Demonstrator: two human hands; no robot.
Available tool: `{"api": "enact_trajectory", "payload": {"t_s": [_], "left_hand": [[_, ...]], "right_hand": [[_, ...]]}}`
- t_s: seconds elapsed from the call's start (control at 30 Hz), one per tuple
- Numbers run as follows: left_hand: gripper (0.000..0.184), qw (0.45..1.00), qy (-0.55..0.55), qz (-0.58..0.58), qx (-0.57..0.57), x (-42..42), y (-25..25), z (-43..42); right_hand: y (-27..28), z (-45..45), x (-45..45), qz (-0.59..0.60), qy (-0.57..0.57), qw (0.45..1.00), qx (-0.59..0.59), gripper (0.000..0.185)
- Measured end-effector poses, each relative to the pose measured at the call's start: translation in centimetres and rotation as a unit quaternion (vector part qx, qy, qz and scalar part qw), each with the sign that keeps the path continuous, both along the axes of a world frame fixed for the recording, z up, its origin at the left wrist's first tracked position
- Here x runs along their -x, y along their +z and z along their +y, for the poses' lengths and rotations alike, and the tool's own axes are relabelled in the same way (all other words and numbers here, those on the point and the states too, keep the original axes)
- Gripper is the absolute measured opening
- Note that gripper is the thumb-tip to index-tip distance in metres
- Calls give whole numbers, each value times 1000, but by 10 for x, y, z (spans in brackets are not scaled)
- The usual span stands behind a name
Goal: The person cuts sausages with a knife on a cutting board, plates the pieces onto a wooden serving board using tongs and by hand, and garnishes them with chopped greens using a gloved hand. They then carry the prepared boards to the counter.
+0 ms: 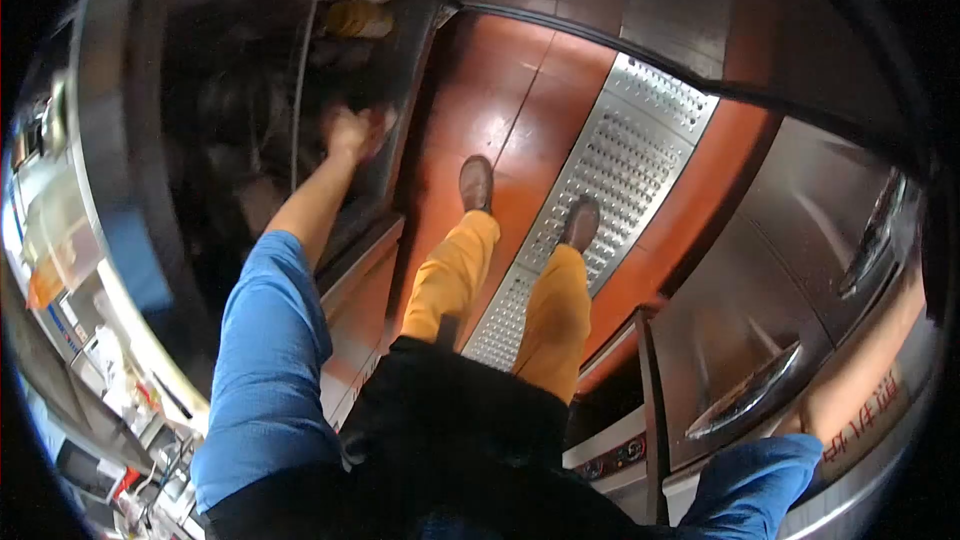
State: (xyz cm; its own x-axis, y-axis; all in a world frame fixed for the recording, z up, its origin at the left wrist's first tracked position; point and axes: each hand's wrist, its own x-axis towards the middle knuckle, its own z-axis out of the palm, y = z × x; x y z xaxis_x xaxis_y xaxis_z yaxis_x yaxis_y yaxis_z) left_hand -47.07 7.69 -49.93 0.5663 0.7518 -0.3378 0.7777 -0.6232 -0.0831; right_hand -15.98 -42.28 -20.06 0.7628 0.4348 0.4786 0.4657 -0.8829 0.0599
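My left hand [352,134] reaches forward beside a dark, shiny panel [260,110] on the left. Motion smears its fingers, and a reddish blur shows around them; I cannot tell whether it touches anything. My right arm stretches out at the far right. My right hand [910,270] is near the edge of view, beside a dark upright edge and close to a long metal handle [872,230] on a steel door [800,210]. Its fingers are hidden, so what it grips, if anything, does not show.
A perforated metal drain cover [635,155] crosses the red tiled floor [510,70], under my shoes. A large dark panel [660,0] spans the top. A second handle [745,390] sits on steel doors at right. A cluttered counter [130,400] lies at lower left.
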Motion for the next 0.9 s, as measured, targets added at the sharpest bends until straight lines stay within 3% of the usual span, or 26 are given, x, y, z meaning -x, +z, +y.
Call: {"api": "enact_trajectory", "payload": {"t_s": [0.07,0.1,0.17,0.27,0.33,0.43,0.5,0.57,0.63,0.67,0.7,0.73,0.77,0.83,0.87,0.9], "left_hand": [[54,995,81,-28,43,-27,-20,48],[53,971,65,-182,142,-20,-76,96],[53,799,40,-439,408,-9,-178,183],[54,791,61,-444,416,-47,-154,167],[54,787,62,-451,415,-57,-145,159],[55,789,60,-459,404,-54,-137,149],[55,792,62,-459,397,-42,-134,139],[59,896,-7,-388,215,-30,-137,137],[64,950,-78,-303,24,-28,-143,133],[66,958,-110,-254,-75,-32,-135,127],[66,958,-108,-254,-75,-31,-127,117],[69,982,-28,-182,-51,-37,-94,85],[72,992,55,-107,-29,-42,-56,49],[74,981,119,-150,-36,-54,15,-22],[75,970,-32,-180,-161,-24,-12,-24],[71,976,-55,-198,-64,3,-4,-39]], "right_hand": [[-4,2,6,6,-17,999,-44,54],[-4,-1,2,25,-23,997,-74,53],[-11,-7,6,-14,67,994,-87,50],[-21,-142,-13,-30,-22,997,-64,48],[-28,-330,-45,-28,-145,989,24,48],[-19,-100,-5,16,1,990,-137,53],[-15,-95,-7,8,25,996,-85,61],[-14,-92,-5,54,-1,995,-79,62],[-14,-79,0,18,2,999,-44,53],[-13,-74,2,29,-14,998,-47,59],[-12,-70,5,45,-31,997,-50,65],[-15,-66,7,54,-1,995,-82,57],[-14,-63,12,83,-56,989,-106,49],[-19,-68,15,67,-3,995,-69,44],[-23,-69,23,40,18,998,-52,41],[-16,-57,40,48,6,999,-3,40]]}}
